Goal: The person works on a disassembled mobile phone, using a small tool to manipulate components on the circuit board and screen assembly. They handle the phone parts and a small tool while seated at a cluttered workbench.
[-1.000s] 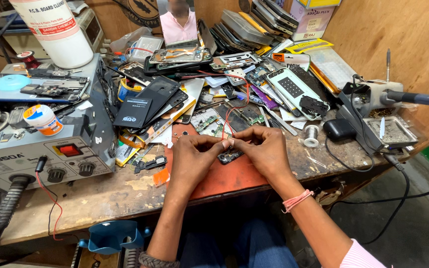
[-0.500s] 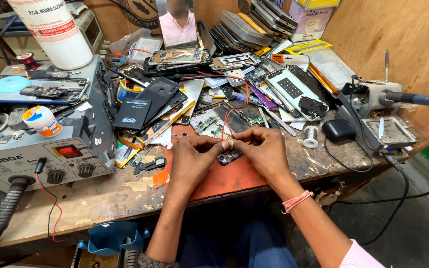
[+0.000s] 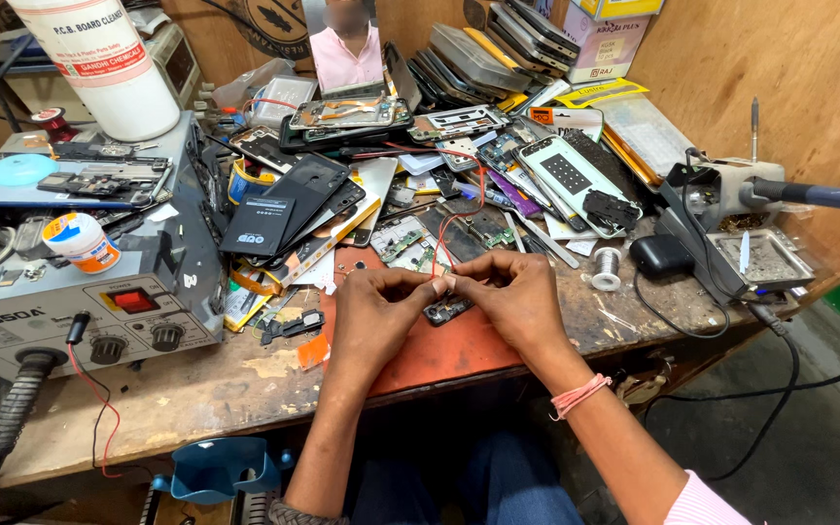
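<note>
My left hand and my right hand meet fingertip to fingertip above an orange work mat at the bench's front edge. Both pinch the end of a thin red wire that arcs up and back over the pile of parts. A small dark circuit part lies on the mat just under my fingers. A pink band circles my right wrist.
A grey hot-air rework station with a red switch and knobs stands at the left. A white cleaner bottle is behind it. Phone frames and boards are heaped at the back. A solder spool and iron stand sit right.
Both hands stay pinched together at the same spot; the fingers shift only slightly on the wire.
</note>
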